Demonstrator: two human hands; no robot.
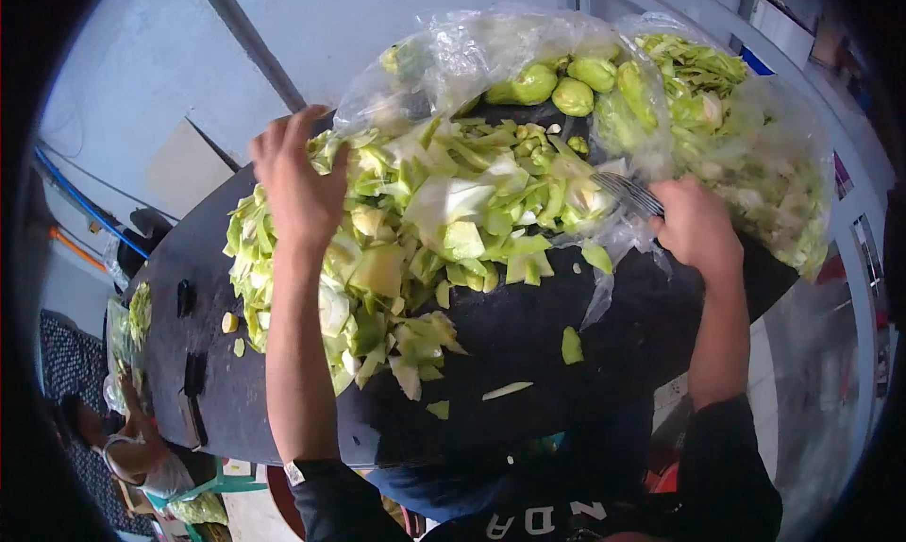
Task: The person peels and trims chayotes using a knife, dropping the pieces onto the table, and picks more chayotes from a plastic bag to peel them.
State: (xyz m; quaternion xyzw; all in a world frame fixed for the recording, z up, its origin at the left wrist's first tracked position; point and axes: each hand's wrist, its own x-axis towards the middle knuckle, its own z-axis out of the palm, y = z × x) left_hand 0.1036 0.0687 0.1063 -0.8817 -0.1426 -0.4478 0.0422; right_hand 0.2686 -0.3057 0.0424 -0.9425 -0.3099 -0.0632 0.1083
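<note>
A large heap of cut pale-green chayote pieces (462,197) lies across the dark table. At the heap's left side my left hand (302,178) is open, its thumb apart from the fingers, over the cut pieces. My right hand (696,226) is closed around a metal blade-like utensil (628,193) that shows several parallel bright streaks; its exact kind is unclear. The utensil points left toward the heap's right end. Whole green chayotes (573,96) lie behind the heap in a clear plastic bag (453,56). Part of the bag trails below my right hand.
Another clear bag of cut pieces (755,164) stands at the right. Loose scraps (572,346) are scattered on the dark tabletop (528,419). Small dark objects (186,296) lie at the left edge. Another person (146,457) is at the lower left. A pale wall (142,79) borders the far side.
</note>
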